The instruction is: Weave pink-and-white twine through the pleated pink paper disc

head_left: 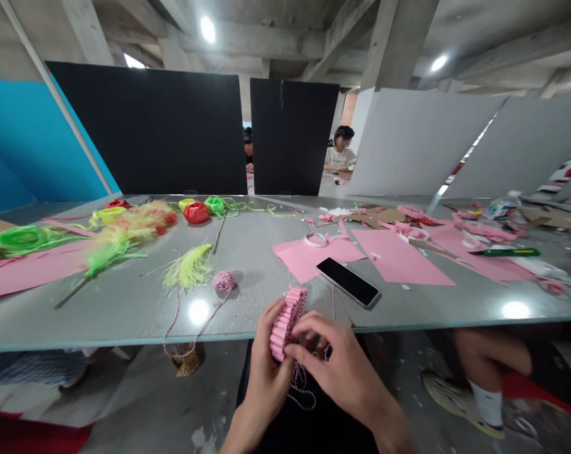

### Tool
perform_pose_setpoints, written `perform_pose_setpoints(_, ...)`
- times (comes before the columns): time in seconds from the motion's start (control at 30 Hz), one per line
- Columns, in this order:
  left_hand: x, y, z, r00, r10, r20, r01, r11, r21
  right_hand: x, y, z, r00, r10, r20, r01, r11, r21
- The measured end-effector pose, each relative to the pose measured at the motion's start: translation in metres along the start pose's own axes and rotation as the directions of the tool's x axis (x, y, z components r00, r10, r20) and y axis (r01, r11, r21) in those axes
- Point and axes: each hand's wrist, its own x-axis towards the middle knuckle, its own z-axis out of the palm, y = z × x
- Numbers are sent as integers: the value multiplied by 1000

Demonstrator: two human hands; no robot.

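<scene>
On the worktop [147,315], a ball of string [224,281] lies near left, right of the feathers [189,267]; a phone [348,282] lies right of it, before paper sheets [401,255]. Yarn balls [196,212] lie far left.

Craft workshop: long grey table [147,315] with yarn balls [196,212], pink paper [403,257], concrete beams [276,43].

The ridged piece [281,331] in the left hand [266,353] was pink, while the cord [300,381] just below the right hand [335,356] was flecked pink and white. Beyond the right hand, the phone [348,282] showed black within a pale rim; left of the left hand, the ball of twine [224,280] was speckled red and white, the feather [193,265] yellow-green.
</scene>
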Motion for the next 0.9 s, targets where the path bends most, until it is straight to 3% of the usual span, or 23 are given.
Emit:
perform_pose_setpoints(0.03,0,0,0,1000,0,2,0,1000,4,0,2,2,1000,-2,-15,2,1000,-18)
perform_pose_setpoints(0.1,1,1,-1,1000,-2,-1,2,1000,26,1,15,0,987,46,-154,-68,987,-147)
perform_pose_setpoints(0.17,1,1,-2,1000,-9,-13,10,999,40,2,32,-9,938,129,-322,-225,932,-283)
perform_pose_setpoints(0.23,1,1,-1,999,-26,-24,27,999,40,3,39,-17,910,160,-382,-286,910,-300)
perform_pose_setpoints(0.33,0,0,1,999,-32,-13,33,999,15,1,23,-13,976,49,-211,-80,987,-140)
perform_pose_setpoints(0.43,-1,-1,1,1000,-26,-2,26,1000,-13,-1,2,2,995,-74,-71,72,997,-33)
perform_pose_setpoints(0.5,-1,-1,0,999,-32,-7,32,999,-3,0,6,7,991,-87,-106,79,994,-78)
perform_pose_setpoints(0.63,0,-1,-2,999,-49,-15,50,998,30,4,41,-4,940,-14,-340,-92,952,-293)
perform_pose_setpoints(0.7,0,-1,-1,998,-62,-22,62,998,33,5,46,-11,924,-9,-382,-110,951,-288)
perform_pose_setpoints(0.83,0,-1,2,998,-57,-16,57,998,-1,2,23,-1,978,-108,-180,94,992,-83)
perform_pose_setpoints(0.9,-1,-2,2,997,-67,-24,66,998,-17,1,18,7,979,-142,-148,132,988,-73)
